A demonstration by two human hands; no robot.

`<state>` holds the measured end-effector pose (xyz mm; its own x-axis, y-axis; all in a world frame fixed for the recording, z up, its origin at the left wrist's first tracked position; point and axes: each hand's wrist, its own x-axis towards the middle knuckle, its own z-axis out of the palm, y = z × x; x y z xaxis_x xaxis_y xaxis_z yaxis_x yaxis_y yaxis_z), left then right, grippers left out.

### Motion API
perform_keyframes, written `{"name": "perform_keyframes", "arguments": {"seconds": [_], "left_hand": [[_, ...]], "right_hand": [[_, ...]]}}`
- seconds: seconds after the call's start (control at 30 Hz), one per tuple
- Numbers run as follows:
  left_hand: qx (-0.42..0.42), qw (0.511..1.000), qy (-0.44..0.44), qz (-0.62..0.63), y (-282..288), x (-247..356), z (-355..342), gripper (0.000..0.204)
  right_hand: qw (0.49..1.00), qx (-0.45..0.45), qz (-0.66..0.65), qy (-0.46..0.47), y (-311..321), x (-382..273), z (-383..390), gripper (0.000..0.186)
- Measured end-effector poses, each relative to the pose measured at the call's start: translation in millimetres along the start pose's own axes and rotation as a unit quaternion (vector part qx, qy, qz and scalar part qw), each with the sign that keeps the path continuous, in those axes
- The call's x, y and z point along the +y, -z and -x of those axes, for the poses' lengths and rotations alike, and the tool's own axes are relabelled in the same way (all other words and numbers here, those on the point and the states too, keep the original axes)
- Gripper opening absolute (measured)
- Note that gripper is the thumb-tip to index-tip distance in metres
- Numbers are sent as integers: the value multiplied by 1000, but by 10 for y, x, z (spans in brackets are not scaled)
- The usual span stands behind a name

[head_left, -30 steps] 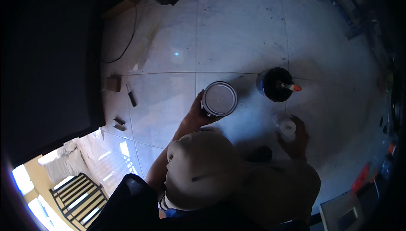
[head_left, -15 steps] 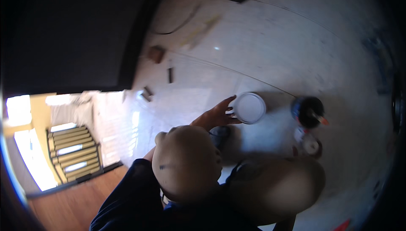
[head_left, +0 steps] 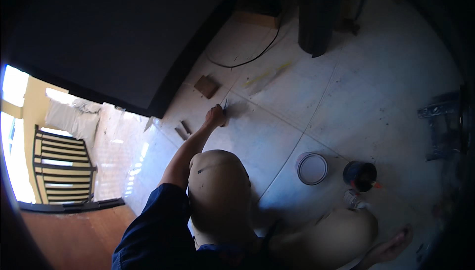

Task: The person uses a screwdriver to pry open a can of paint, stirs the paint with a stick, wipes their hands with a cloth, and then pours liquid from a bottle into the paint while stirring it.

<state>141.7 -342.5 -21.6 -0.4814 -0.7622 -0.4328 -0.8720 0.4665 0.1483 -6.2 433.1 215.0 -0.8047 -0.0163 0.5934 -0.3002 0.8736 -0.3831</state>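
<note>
My left hand [head_left: 216,116] reaches down to the tiled floor, its fingers closed around a small, narrow dark piece [head_left: 225,104] that mostly hides behind them. Beyond it lies a brown block [head_left: 206,87]. A round tub with a pale top [head_left: 312,168] stands on the floor past my knees, apart from both hands. Low at the right, beside my knee, my right hand [head_left: 391,247] hangs in dim light with its fingers loosely extended and nothing visible in it.
Right of the tub stands a black pot [head_left: 360,176] with an orange-tipped thing in it, near a small bottle [head_left: 354,199]. A large dark panel [head_left: 109,37] fills the upper left. A dark cylinder [head_left: 316,18], a cable [head_left: 237,66] and small offcuts [head_left: 182,130] are on the floor.
My left hand has left the tub and moved away to the left, onto the small dark piece on the floor. My right hand has come into view at the lower right.
</note>
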Motion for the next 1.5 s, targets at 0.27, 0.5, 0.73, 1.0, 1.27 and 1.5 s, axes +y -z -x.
{"name": "perform_keyframes", "arguments": {"seconds": [0.27,0.5,0.73,1.0,1.27,1.5], "left_hand": [[-59,842,-419,336,1699,1832,1172,27],[48,742,-559,367,2700,2476,2894,36],[163,741,-581,294,2492,2495,3193,42],[100,753,-602,247,2385,2820,3280,33],[-60,717,-599,352,2860,3038,3293,22],[48,720,-608,330,2454,2623,3308,38]], "right_hand": [[856,-335,-385,75,-653,-3006,-1333,39],[666,-294,-681,-81,-927,-4177,-1304,33],[646,-199,-723,-146,-974,-4087,-1087,30],[593,-181,-748,-238,-1001,-3690,-1246,31],[558,-112,-791,-227,-846,-3870,-1653,33],[639,-202,-718,-186,-971,-3947,-915,48]]}}
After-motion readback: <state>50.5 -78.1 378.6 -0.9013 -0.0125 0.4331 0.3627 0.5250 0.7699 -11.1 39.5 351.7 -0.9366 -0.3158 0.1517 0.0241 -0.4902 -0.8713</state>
